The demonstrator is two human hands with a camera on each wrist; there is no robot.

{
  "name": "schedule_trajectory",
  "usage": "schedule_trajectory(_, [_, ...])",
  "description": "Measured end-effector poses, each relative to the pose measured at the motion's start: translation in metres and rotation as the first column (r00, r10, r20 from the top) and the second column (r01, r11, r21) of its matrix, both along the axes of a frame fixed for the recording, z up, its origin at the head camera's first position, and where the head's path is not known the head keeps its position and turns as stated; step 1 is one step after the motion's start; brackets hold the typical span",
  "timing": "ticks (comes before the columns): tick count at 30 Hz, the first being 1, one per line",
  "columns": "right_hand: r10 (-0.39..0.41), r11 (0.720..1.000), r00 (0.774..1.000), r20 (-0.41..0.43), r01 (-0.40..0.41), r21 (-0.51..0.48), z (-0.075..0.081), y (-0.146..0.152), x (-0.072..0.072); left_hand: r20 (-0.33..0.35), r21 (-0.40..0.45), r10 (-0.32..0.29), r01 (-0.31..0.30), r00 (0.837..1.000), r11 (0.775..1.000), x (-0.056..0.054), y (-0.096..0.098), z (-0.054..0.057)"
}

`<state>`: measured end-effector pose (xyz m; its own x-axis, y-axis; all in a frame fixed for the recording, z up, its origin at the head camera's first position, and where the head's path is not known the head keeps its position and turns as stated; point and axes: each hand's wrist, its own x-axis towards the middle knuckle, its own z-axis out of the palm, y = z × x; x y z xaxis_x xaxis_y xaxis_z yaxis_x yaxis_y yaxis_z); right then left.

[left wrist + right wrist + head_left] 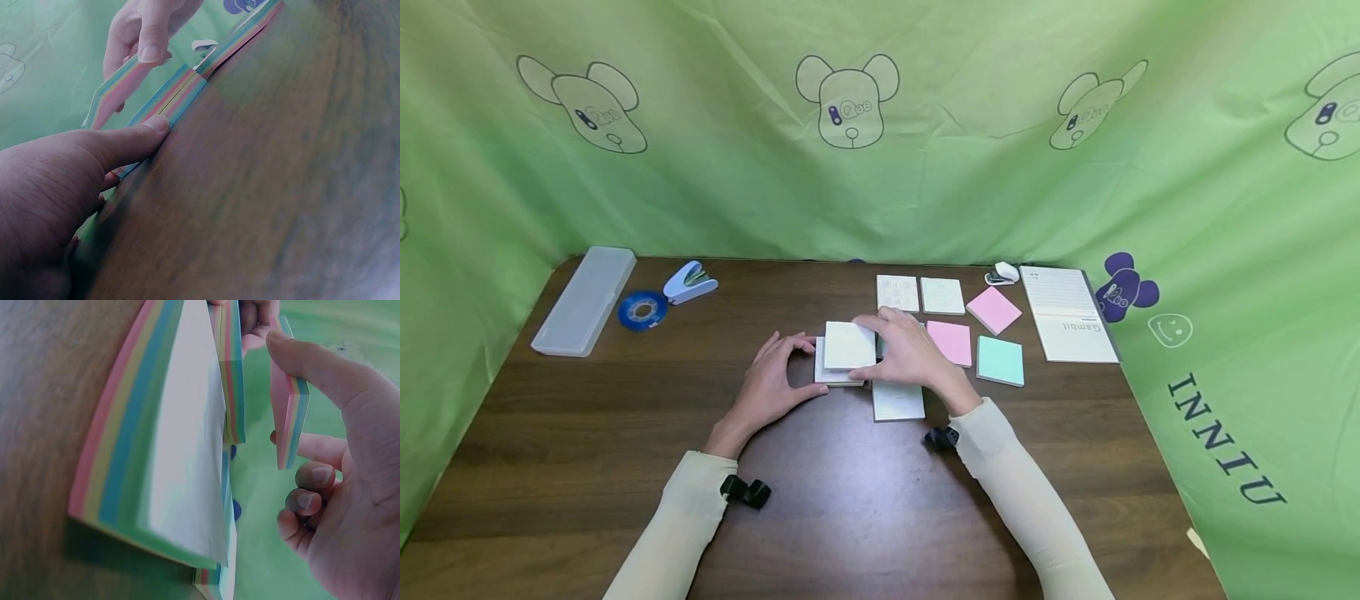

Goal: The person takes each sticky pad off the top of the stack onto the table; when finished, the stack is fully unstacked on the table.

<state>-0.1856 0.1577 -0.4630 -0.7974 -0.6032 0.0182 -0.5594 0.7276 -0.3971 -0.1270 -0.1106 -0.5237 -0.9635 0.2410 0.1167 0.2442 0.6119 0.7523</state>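
Observation:
My right hand (913, 350) pinches a sticky note pad (850, 345) by its edges, thumb on the near side and fingers on the far side. In the right wrist view this pad (290, 422) shows pink, yellow and blue layers and is lifted off the table. Below it lies a layered sticky note stack (829, 377) with a pale top. My left hand (767, 385) holds that stack between thumb and fingers from the left; the thumb presses its striped side (172, 94) in the left wrist view. Another striped pad (898, 403) lies close by, partly under my right hand.
Right of my hands lie two pink pads (950, 342) (994, 310), a turquoise pad (1000, 360) and two pale pads (897, 293) (942, 296). Beyond are a small white stapler (1002, 273) and a notebook (1067, 321). At left sit a plastic case (585, 302), blue tape (642, 311) and a blue stapler-like tool (689, 283).

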Motion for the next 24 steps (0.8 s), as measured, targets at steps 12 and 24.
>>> schedule_trajectory(12, [-0.042,0.999,0.999,-0.03,0.042,-0.014,0.002,0.025,0.007,0.002,0.009,-0.001,0.001,1.0,1.0,0.001,0.001,0.002])
schedule_trajectory(24, [-0.06,0.998,0.996,-0.062,0.058,-0.026,0.0,0.052,0.023,0.0,-0.004,-0.001,0.001,1.0,1.0,0.001,0.003,0.002])
